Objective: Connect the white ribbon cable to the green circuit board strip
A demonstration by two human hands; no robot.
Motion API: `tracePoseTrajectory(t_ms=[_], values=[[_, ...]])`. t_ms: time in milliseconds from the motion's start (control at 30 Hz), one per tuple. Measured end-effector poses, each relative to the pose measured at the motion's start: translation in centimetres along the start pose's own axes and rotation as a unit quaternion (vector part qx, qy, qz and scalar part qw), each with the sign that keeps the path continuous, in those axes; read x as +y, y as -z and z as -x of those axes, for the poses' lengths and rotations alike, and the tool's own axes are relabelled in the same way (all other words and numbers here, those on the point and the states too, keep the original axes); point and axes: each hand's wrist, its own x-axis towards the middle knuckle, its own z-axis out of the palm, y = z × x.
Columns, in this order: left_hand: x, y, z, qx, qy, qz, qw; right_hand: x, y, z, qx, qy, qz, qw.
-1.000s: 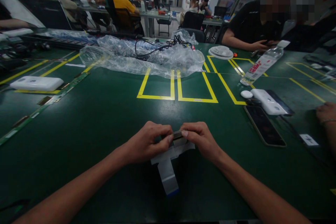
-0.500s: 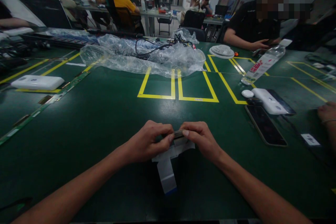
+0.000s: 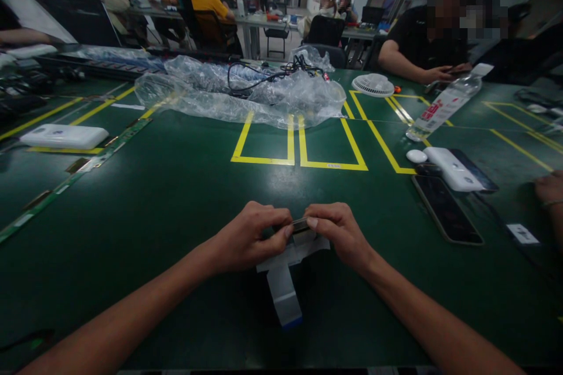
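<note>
My left hand (image 3: pixel 251 235) is closed, its thumb and forefinger pinching one end of a narrow grey connector-like piece (image 3: pixel 301 225). At the other end, the thumb and bent forefinger of my right hand (image 3: pixel 339 229) grip the same piece. Below it hangs a white flat ribbon cable (image 3: pixel 284 290) with a T-like shape and a blue tip. Both hands hover over the green table (image 3: pixel 176 187) near its front edge. My fingers hide the ends of the piece, so how the cable joins it cannot be made out.
Clear plastic wrap (image 3: pixel 202 96) with black cables lies at the back. A long thin circuit board (image 3: pixel 103 155) and a white device (image 3: pixel 65 137) are on the left. To the right are a phone (image 3: pixel 447 208), a white power bank (image 3: pixel 453 169), a tilted bottle (image 3: pixel 448 104) and a person's hand (image 3: pixel 549 187).
The hanging end of the ribbon cable has swung slightly to the right. Both hands keep their grip almost in place.
</note>
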Motion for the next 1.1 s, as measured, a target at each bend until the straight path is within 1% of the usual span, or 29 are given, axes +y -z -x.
tracePoseTrajectory(t_ms=[167, 367, 500, 633, 700, 800, 1100], values=[[0.01, -0.11, 0.10, 0.009, -0.019, -0.029, 0.999, -0.05, -0.23, 0.05, 0.013, 0.018, 0.011, 1.000], [-0.05, -0.34, -0.05, 0.010, -0.023, -0.041, 0.999, 0.25, -0.57, 0.03, 0.035, 0.030, 0.019, 0.999], [0.07, -0.14, -0.02, 0.016, -0.003, -0.003, 1.000, 0.09, -0.65, 0.02, 0.037, 0.018, 0.005, 0.999], [0.17, 0.02, 0.06, 0.016, 0.019, 0.052, 0.998, -0.17, -0.47, 0.09, 0.017, 0.017, -0.038, 0.999], [0.16, 0.01, 0.04, 0.015, 0.024, 0.063, 0.998, -0.21, -0.34, 0.11, 0.010, 0.026, -0.032, 0.999], [0.12, -0.03, -0.02, 0.015, 0.029, 0.056, 0.998, -0.20, -0.24, 0.06, 0.018, 0.037, -0.008, 0.999], [0.01, -0.09, -0.15, 0.010, 0.022, 0.017, 1.000, -0.14, -0.28, -0.10, 0.015, -0.002, -0.005, 1.000]])
